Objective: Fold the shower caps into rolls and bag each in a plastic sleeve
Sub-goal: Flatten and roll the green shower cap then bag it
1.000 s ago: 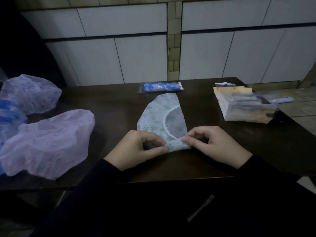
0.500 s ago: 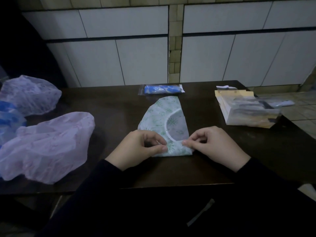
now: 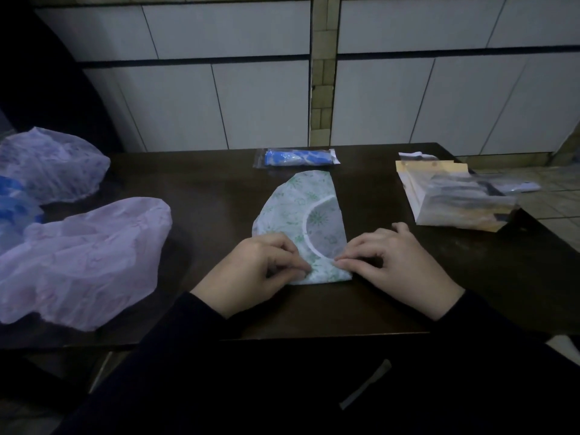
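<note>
A white shower cap with green flowers (image 3: 298, 211) lies folded in a long strip on the dark table (image 3: 204, 189). Its near end is turned over into a small fold. My left hand (image 3: 254, 271) pinches the left side of that fold with thumb and curled fingers. My right hand (image 3: 395, 265) pinches the right side the same way. A blue cap rolled and bagged in a clear sleeve (image 3: 296, 157) lies just beyond the strip's far end.
Two loose lilac shower caps (image 3: 81, 259) (image 3: 50, 164) and a blue one (image 3: 14, 208) lie at the left. A stack of clear plastic sleeves (image 3: 452, 196) sits at the right. A tiled wall (image 3: 251, 89) stands behind the table.
The near fold of the green cap has been pressed down flatter on the table. Both hands stayed at its ends and shifted slightly apart.
</note>
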### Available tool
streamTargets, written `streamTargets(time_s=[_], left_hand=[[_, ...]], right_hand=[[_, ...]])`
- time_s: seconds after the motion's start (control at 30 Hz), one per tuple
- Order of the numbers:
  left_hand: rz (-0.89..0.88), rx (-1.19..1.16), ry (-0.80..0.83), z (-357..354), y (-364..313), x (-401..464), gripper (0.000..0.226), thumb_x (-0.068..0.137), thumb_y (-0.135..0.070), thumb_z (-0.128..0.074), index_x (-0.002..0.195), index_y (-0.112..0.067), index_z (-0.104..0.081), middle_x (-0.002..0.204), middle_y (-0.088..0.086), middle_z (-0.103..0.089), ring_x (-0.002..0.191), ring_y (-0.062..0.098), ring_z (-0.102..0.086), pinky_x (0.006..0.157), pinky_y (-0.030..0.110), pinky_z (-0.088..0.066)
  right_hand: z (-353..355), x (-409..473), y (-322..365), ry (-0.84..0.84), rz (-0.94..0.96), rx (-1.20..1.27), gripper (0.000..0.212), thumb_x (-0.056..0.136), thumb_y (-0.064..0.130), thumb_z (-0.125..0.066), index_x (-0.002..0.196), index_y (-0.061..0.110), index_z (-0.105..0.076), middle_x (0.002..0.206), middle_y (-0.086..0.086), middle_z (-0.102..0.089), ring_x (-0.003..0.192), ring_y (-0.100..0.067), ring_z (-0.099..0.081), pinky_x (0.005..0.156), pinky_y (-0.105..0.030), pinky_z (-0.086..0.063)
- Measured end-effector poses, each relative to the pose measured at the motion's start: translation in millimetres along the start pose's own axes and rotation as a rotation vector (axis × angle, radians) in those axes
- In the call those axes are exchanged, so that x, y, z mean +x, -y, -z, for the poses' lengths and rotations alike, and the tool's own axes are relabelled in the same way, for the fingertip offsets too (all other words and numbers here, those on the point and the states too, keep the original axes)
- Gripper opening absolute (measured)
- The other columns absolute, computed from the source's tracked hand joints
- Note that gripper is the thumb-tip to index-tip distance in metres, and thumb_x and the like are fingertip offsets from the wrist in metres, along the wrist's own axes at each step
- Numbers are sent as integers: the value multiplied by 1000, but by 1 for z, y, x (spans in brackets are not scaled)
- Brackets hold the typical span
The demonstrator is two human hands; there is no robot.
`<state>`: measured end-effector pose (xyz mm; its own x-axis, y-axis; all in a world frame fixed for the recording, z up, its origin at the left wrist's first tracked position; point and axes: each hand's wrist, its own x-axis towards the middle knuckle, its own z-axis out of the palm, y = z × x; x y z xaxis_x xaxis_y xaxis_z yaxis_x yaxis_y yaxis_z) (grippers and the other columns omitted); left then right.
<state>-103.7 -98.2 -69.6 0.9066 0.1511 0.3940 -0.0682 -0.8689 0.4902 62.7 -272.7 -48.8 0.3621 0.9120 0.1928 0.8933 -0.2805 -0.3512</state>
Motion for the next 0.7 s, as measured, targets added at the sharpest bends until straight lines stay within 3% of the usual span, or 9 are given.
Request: streamTargets(time_s=[0.13,0.2,0.33,0.47,0.6,0.7], left_hand=[[-31,145,24,4,9,0,33,81,-59,-62,100,-37,-76,90,-23,-61,93,-2,-54,90,26,-39],[-9,172,45,7,12,0,40,75,-67,-60,103,-41,-74,91,-26,-59,100,-3,-51,95,31,-37],[38,111,101,8,17,4,44,72,-70,-60,104,-44,-73,93,-25,-63,102,-4,-51,98,35,-37],[24,47,90,5,22,8,31,81,-63,-62,102,-42,-72,92,-26,-67,95,2,-59,90,43,-47],[28,55,57,3,20,9,24,89,-55,-57,90,-36,-73,80,-20,-66,85,7,-60,81,41,-50],[144,51,66,3,17,12,27,89,-54,-55,88,-34,-72,76,-13,-67,79,7,-60,78,38,-51]], right_hand=[[2,-4,-1,71,105,-124,59,81,76,-27,110,44,-67,114,29,-51,104,4,-40,104,-35,-18],[2,-5,-1,78,139,-158,68,75,81,-28,114,41,-66,114,28,-50,103,3,-40,101,-31,-16],[5,-3,-1,91,139,-226,60,79,71,-28,117,43,-64,112,25,-51,101,-1,-42,98,-32,-23],[0,-2,-3,18,157,-210,60,84,71,-24,95,39,-74,93,21,-51,87,-3,-42,89,-34,-28],[-2,-1,-3,22,9,-108,46,84,67,-35,86,40,-72,85,20,-52,88,-1,-44,102,-36,-24],[-3,3,-2,35,-72,2,30,86,61,-47,65,46,-61,83,18,-57,89,0,-46,102,-40,-25]])
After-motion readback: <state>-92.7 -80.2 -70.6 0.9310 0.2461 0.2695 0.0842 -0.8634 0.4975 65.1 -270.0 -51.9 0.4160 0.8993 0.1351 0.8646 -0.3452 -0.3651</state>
